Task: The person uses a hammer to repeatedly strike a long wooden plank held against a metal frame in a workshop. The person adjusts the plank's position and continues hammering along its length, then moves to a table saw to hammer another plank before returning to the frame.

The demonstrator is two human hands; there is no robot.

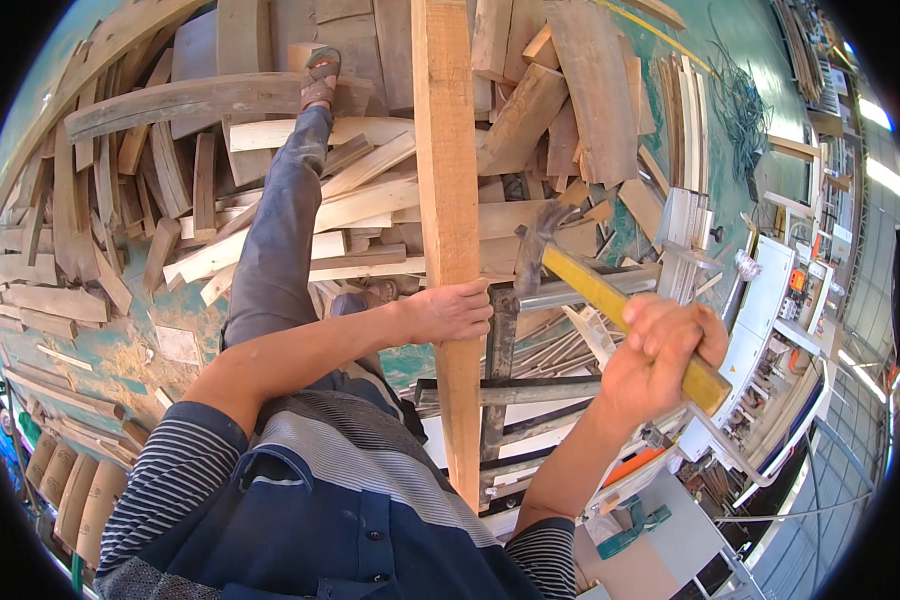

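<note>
A long squared wooden beam point(447, 170) runs from the top of the view down past my waist. My left hand point(452, 312) is closed round it near the middle, fingers curled over its right edge. In my right hand point(665, 355), closed in a fist, is a claw hammer point(585, 285) with a yellow handle. Its dark metal head is raised just right of the beam; a small gap seems to lie between them, though depth is hard to judge. Below the hammer head stands a dark metal frame point(500, 350) beside the beam.
Loose boards point(360, 195) lie in a heap over the floor, and one of my feet rests up on the pile. A metal machine rail point(685, 240) and white control cabinets point(755, 300) stand at right. A green tool point(630, 527) lies on a grey surface point(685, 540) at lower right.
</note>
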